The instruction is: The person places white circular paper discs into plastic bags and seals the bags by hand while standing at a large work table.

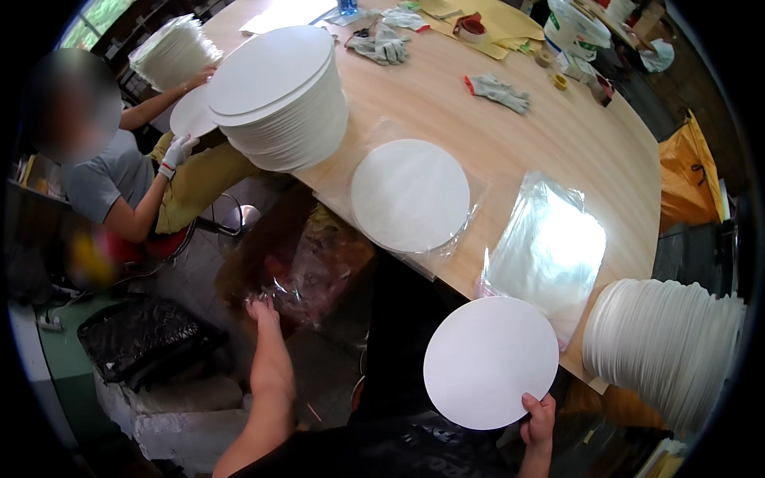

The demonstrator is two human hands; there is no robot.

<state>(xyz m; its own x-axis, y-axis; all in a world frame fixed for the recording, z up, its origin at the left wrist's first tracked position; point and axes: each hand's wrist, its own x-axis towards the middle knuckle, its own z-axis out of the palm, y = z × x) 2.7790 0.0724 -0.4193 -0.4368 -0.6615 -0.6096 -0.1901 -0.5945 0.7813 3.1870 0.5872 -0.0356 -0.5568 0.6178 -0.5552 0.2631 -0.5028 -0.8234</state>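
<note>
Right hand [539, 416] pinches flat, white, round, paper-like disc [488, 362] at its five-o'clock rim; disc sits below view centre, toward five. Left hand [260, 309], eight o'clock, at crumpled, clear plastic film [296, 298]; grip unclear. Advisable: light rim hold, disc unbent.

Left arm [269, 382] extends forward, bare; left hand [261, 308] at its far end, finger pose unclear. Right hand [539, 418] lies lower, thumb [529, 400] and fingers [549, 405] closed in a pinch.
</note>
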